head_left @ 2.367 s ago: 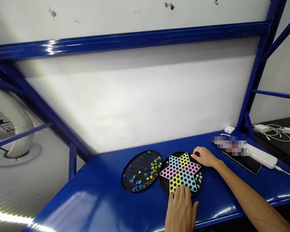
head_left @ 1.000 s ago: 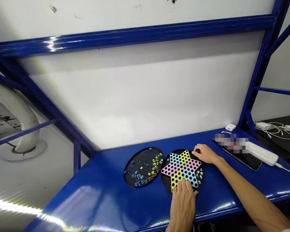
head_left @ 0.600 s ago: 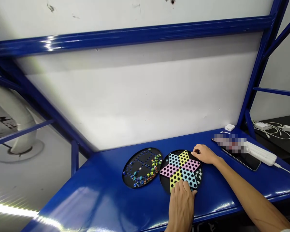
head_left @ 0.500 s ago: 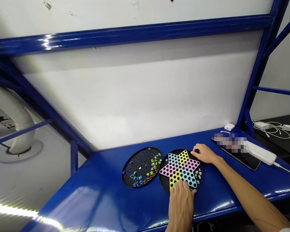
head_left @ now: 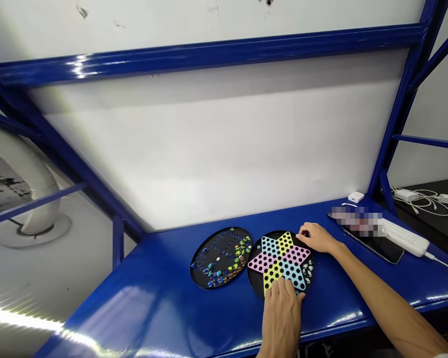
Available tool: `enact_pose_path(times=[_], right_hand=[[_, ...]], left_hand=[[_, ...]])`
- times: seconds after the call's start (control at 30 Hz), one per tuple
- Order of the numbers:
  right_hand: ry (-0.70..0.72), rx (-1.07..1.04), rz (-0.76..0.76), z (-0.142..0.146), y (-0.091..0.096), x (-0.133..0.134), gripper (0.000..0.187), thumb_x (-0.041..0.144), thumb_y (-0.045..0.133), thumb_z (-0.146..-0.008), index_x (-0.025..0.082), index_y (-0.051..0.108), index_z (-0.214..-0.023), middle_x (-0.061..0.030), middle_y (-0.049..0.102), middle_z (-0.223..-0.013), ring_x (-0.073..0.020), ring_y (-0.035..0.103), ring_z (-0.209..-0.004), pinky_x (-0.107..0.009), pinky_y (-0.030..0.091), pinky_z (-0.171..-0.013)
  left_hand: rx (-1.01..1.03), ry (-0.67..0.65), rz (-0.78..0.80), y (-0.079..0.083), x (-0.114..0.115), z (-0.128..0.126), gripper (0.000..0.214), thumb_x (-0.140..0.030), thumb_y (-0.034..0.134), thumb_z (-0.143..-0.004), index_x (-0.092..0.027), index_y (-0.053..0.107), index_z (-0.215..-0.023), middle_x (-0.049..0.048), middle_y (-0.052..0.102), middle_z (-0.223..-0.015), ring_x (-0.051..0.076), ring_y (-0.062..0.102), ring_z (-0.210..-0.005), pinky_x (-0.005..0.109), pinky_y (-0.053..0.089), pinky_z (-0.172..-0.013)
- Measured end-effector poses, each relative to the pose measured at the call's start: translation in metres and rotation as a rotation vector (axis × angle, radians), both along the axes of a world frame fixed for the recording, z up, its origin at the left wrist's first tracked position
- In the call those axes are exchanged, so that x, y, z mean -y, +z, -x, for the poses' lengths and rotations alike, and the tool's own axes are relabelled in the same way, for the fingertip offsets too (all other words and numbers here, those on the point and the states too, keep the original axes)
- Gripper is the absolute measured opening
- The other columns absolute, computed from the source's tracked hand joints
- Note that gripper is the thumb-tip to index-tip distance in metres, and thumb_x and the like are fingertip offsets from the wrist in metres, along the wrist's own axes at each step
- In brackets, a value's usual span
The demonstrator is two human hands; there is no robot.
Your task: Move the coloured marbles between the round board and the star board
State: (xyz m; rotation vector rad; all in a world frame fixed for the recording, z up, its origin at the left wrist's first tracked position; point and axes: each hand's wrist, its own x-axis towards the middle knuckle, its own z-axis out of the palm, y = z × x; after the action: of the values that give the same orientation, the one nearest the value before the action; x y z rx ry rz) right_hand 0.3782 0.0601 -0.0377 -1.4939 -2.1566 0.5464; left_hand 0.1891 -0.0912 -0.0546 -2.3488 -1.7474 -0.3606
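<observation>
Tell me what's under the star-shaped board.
A round black tray lies under the star-shaped board, with marbles showing in the gap at its right. What lies directly beneath the board is hidden.

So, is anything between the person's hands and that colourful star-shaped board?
Nothing visible stands in the way. The left hand is at the board's lower edge, and the right hand is at its upper right edge, with nothing between either hand and the board.

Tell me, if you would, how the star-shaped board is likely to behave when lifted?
The star-shaped board looks thin and flat, so it is probably light and fairly stiff. It lies on a round black tray with its tips near the rim, so pressing one tip alone might rock it.
</observation>
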Motion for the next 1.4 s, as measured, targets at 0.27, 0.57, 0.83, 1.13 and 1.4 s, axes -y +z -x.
enact_pose_path(times=[0.27, 0.57, 0.83, 1.13, 1.4], right_hand=[[-0.002, 0.006, 0.003, -0.0001, 0.0009, 0.0006, 0.029, 0.043, 0.05, -0.089, 0.022, 0.064, -0.074, -0.0026, 0.064, -0.082, -0.0154, 0.056, -0.072, -0.028, 0.04, -0.066], [-0.001, 0.005, 0.014, -0.0008, 0.0016, 0.001, 0.029, 0.044, 0.05, -0.088, 0.022, 0.065, -0.075, -0.0029, 0.064, -0.083, -0.0159, 0.057, -0.074, -0.028, 0.04, -0.066], [0.001, -0.001, 0.007, -0.0002, 0.0005, 0.0003, 0.029, 0.043, 0.051, -0.088, 0.022, 0.063, -0.073, -0.0026, 0.063, -0.082, -0.0154, 0.056, -0.072, -0.028, 0.04, -0.066], [0.002, 0.002, 0.009, -0.0014, -0.0024, -0.0014, 0.03, 0.044, 0.05, -0.088, 0.022, 0.065, -0.075, -0.0032, 0.064, -0.083, -0.0158, 0.057, -0.073, -0.028, 0.04, -0.066], [-0.009, 0.017, 0.013, -0.0024, -0.0057, -0.0035, 0.028, 0.043, 0.051, -0.088, 0.022, 0.066, -0.077, -0.0027, 0.065, -0.083, -0.0158, 0.057, -0.073, -0.027, 0.039, -0.065]], left_hand=[[0.06, 0.024, 0.005, 0.0013, 0.0036, -0.0022, 0.011, -0.027, 0.06, -0.088, -0.018, 0.057, -0.083, 0.0015, 0.055, -0.079, 0.021, 0.052, -0.074, 0.036, 0.04, -0.069], [0.021, 0.024, -0.025, 0.0029, 0.004, -0.0029, 0.015, -0.029, 0.058, -0.09, -0.018, 0.056, -0.081, 0.0013, 0.052, -0.077, 0.02, 0.049, -0.072, 0.035, 0.037, -0.067], [0.006, 0.016, -0.036, 0.002, 0.003, -0.0026, 0.014, -0.029, 0.058, -0.089, -0.018, 0.056, -0.082, 0.0017, 0.052, -0.078, 0.02, 0.049, -0.072, 0.037, 0.039, -0.069], [0.056, 0.017, -0.024, -0.0001, 0.0032, -0.0026, 0.013, -0.028, 0.06, -0.088, -0.018, 0.056, -0.082, 0.0019, 0.054, -0.079, 0.02, 0.051, -0.073, 0.037, 0.041, -0.069], [0.104, -0.013, -0.022, -0.0011, 0.002, -0.0015, 0.01, -0.026, 0.06, -0.088, -0.019, 0.055, -0.084, 0.0012, 0.056, -0.081, 0.021, 0.052, -0.076, 0.037, 0.04, -0.071]])
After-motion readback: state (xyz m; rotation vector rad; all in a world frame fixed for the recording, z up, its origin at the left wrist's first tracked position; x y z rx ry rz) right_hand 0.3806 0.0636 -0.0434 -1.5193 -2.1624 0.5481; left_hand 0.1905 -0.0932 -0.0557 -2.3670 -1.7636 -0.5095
